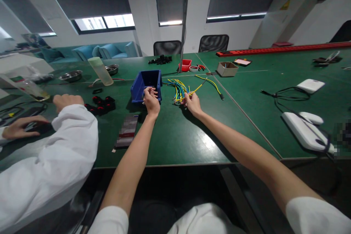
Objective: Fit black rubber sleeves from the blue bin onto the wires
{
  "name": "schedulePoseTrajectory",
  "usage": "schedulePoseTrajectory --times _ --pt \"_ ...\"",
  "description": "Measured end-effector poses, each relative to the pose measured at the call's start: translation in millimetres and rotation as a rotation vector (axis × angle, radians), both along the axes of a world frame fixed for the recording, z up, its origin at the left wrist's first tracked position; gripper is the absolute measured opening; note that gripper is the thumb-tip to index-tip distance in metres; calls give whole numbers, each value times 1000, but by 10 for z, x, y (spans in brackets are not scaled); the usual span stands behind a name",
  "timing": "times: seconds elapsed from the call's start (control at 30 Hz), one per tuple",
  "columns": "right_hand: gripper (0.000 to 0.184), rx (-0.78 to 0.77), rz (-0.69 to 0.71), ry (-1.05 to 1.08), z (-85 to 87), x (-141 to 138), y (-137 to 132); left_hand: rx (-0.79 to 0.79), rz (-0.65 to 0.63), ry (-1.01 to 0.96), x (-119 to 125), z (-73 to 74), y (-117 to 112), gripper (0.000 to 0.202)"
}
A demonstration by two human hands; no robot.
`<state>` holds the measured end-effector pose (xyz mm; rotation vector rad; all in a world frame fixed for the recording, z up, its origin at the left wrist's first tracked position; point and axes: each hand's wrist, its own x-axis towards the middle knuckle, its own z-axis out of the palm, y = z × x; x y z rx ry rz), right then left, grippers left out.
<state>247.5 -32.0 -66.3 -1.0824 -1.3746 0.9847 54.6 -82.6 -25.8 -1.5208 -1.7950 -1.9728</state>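
Observation:
My left hand [151, 101] is at the front of a blue plastic bin [136, 89], its fingers curled together. Something small and pale may show at the fingertips, too small to name. To the right, my right hand [193, 104] is closed on a yellow wire [197, 87] at the near end of a bundle. This bundle of yellow, blue and green wires [178, 87] lies on the green table beside the bin. A separate yellow wire [212, 82] with a dark end lies behind my right hand.
At the left, a co-worker's white sleeve [74, 135] reaches over the table near black and red parts [102, 105]. A flat package [127, 131] lies by my left forearm. Behind stand a metal pole [183, 33], a red bin [185, 65] and a small box [227, 69]. White devices [304, 131] with cables lie right.

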Motion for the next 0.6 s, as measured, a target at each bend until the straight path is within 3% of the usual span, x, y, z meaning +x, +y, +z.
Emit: schedulePoseTrajectory --times 0.13,0.23,0.47,0.6 --pt "32 -29 34 80 12 -19 -12 -17 76 26 45 23 -37 23" --pt "31 -25 32 130 4 -21 -5 -86 59 77 106 -9 -51 30" --pt "36 -11 48 179 -35 -1 42 -341 -311 262 332 -88 -123 34" --pt "43 10 41 193 -49 25 48 -463 -358 258 400 -131 -127 24"
